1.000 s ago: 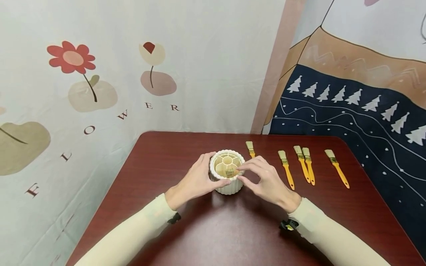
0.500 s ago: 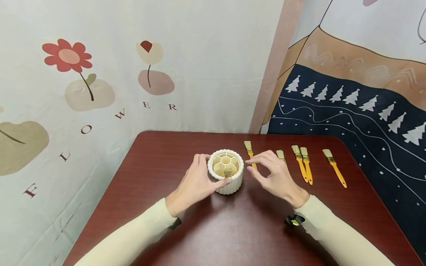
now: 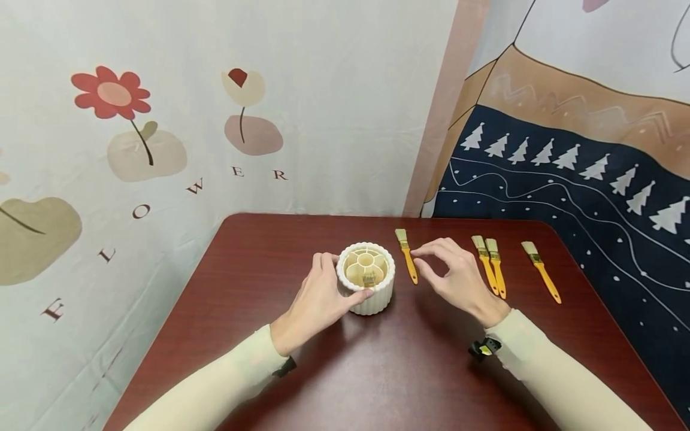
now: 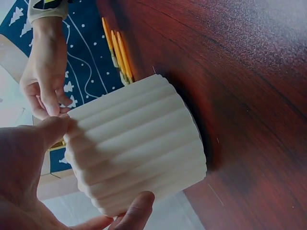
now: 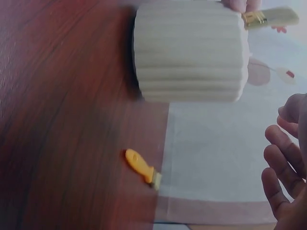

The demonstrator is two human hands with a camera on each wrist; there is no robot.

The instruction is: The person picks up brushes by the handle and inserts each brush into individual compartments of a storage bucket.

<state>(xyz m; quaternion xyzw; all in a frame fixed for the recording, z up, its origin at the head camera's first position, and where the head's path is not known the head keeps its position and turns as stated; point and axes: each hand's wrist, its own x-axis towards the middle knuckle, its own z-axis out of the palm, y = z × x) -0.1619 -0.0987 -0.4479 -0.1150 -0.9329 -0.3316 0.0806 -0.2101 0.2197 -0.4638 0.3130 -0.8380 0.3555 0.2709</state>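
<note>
Gripping the cream ribbed holder (image 3: 366, 279) mid-worktop (image 3: 377, 371), left hand (image 3: 318, 296) has fingers curled round its wall; divided inside, one brush (image 3: 370, 279) in. Right hand (image 3: 458, 276) hovers beside it, fingers loosely curled, empty.

Desk (image 3: 323, 371): dark red-brown, fine wood grain, glossy.

Ribbed holder (image 3: 366, 276): cream, vertical fluting round the wall; pale yellow-cream dividers inside, petal layout. One brush (image 3: 369, 279) inside shows tan bristles and a brass-coloured band.

Loose brushes: orange-yellow handles, pale tan bristles, brassy ferrules. One beside the holder (image 3: 406, 256), a pair (image 3: 492, 266), a single (image 3: 541, 272).

Sleeves (image 3: 226, 383): pale cream, both arms.

Left backdrop (image 3: 334, 90): off-white, red flower (image 3: 112, 94), beige and dusty-pink blobs, brown letters "FLOWER".

Right backdrop (image 3: 566, 197): navy with white trees, dots and wavy lines; tan band above, black outlines.
</note>
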